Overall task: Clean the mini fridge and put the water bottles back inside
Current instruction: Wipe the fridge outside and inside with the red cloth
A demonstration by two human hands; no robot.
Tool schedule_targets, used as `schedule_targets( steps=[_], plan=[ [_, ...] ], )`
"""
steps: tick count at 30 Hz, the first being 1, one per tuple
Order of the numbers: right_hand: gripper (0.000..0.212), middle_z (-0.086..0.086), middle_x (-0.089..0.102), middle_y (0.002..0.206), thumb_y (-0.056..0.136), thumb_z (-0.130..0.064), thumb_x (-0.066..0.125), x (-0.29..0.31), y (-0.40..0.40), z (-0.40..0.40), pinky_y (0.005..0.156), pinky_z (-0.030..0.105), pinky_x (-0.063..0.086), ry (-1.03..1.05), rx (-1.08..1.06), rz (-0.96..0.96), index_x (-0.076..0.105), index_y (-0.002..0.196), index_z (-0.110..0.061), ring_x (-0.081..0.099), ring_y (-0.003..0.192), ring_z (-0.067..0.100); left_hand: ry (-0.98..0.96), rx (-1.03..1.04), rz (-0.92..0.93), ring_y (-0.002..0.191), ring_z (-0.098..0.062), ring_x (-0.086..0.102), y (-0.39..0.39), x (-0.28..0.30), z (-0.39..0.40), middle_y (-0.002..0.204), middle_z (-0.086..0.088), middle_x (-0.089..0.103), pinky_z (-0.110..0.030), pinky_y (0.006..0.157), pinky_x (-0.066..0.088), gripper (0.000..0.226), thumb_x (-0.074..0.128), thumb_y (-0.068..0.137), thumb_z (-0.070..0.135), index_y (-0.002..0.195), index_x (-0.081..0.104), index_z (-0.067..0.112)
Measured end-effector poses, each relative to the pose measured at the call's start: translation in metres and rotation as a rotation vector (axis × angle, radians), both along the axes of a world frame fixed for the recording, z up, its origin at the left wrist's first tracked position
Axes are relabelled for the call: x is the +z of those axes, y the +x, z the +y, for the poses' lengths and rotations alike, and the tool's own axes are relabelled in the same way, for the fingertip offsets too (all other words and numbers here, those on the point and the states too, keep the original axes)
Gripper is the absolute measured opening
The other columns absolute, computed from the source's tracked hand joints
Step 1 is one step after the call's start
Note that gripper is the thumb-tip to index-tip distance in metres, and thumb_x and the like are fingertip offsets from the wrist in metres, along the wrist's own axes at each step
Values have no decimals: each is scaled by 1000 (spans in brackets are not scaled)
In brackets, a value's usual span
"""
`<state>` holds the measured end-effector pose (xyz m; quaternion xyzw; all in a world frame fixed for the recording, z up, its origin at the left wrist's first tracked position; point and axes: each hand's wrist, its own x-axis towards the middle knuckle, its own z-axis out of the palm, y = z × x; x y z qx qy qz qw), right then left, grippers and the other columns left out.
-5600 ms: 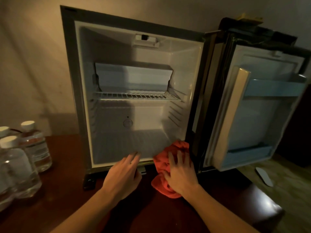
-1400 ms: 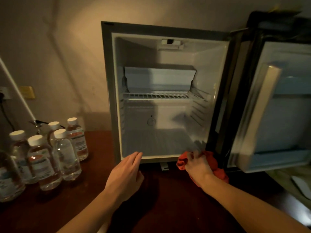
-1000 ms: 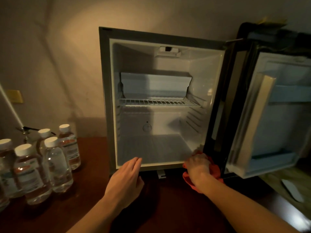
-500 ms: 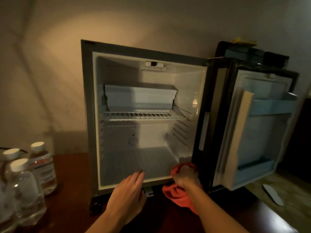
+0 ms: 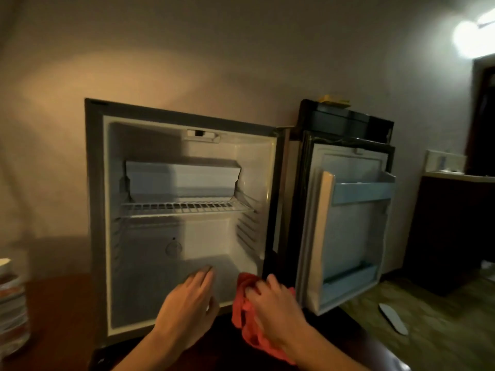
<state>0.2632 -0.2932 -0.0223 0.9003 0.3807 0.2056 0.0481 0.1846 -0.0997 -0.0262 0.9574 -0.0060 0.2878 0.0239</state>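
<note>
The mini fridge stands open on a dark wooden table, its white inside bare except for a wire shelf and a small freezer box. The door hangs open to the right. My right hand grips a red cloth at the fridge's lower right front corner. My left hand rests at the bottom front lip with its fingers loosely together, holding nothing. A blurred water bottle shows at the far left edge.
A dark cabinet stands to the right past the door. A flat white object lies on the floor below the door. A bright lamp glares at the top right.
The view has tilted up and swung right, so most bottles have left the frame. My right hand with the cloth stays at the lower right corner, and my left hand stays at the front lip.
</note>
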Motion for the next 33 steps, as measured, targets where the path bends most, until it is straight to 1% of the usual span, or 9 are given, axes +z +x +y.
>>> schedule_targets(
  steps=[3, 7, 10, 15, 18, 20, 24, 30, 33],
  plan=[
    [45, -9, 62, 99, 58, -36, 76, 44, 1, -29, 56, 28, 44, 73, 45, -202, 60, 99, -28, 57, 91, 19, -8, 10, -19, 91, -18, 70, 5, 15, -10, 114, -3, 69, -27, 66, 57, 63, 78, 61, 29, 121, 65, 11],
    [60, -9, 61, 111, 52, -34, 68, 109, 8, -47, 67, 31, 46, 178, 93, -412, 59, 110, -27, 48, 96, 18, -37, -43, -37, 121, -19, 58, 17, 34, -26, 141, -1, 54, -29, 92, 51, 68, 65, 76, 33, 139, 50, 14],
    [58, -6, 59, 116, 59, -27, 68, 159, 12, -49, 75, 34, 43, 204, 90, -572, 57, 116, -24, 46, 101, 19, -41, -77, -71, 134, -19, 45, 29, 44, -36, 151, 0, 42, -30, 104, 42, 69, 57, 83, 35, 148, 37, 18],
    [51, 2, 61, 120, 71, -15, 59, 238, 21, -45, 81, 40, 46, 189, 37, -732, 59, 122, -15, 47, 107, 28, -82, -91, -100, 138, -17, 37, 42, 51, -41, 156, 3, 34, -29, 109, 37, 70, 53, 88, 38, 151, 29, 22],
    [44, 0, 62, 119, 78, -16, 56, 268, 28, -35, 83, 39, 43, 100, -50, -762, 58, 122, -16, 47, 111, 28, -88, -76, -96, 139, -17, 35, 45, 45, -37, 157, 3, 32, -30, 109, 37, 70, 53, 89, 40, 152, 26, 24],
    [40, 1, 61, 121, 84, -22, 55, 273, 34, -29, 87, 38, 41, 32, -95, -733, 57, 123, -16, 45, 116, 27, -88, -67, -93, 139, -16, 35, 46, 41, -32, 157, 3, 31, -30, 110, 35, 69, 51, 90, 40, 152, 26, 24],
    [45, 6, 62, 122, 86, -37, 55, 258, 40, -22, 93, 39, 38, -80, -136, -717, 59, 123, -12, 42, 123, 30, -90, -38, -76, 139, -14, 35, 48, 35, -25, 157, 5, 31, -27, 110, 34, 67, 48, 90, 39, 151, 26, 24],
    [42, 8, 64, 115, 86, -36, 55, 221, 38, -11, 88, 39, 37, -182, -127, -661, 63, 118, -9, 42, 116, 29, -92, 3, -50, 135, -16, 39, 47, 33, -24, 154, 5, 34, -29, 104, 40, 68, 51, 87, 38, 150, 28, 25],
    [53, 15, 60, 120, 83, -41, 62, 196, 36, -7, 89, 41, 39, -246, -122, -614, 53, 124, -8, 43, 116, 33, -72, 7, -34, 134, -17, 39, 44, 31, -27, 154, 4, 34, -30, 104, 40, 69, 51, 87, 40, 150, 27, 25]
  ],
)
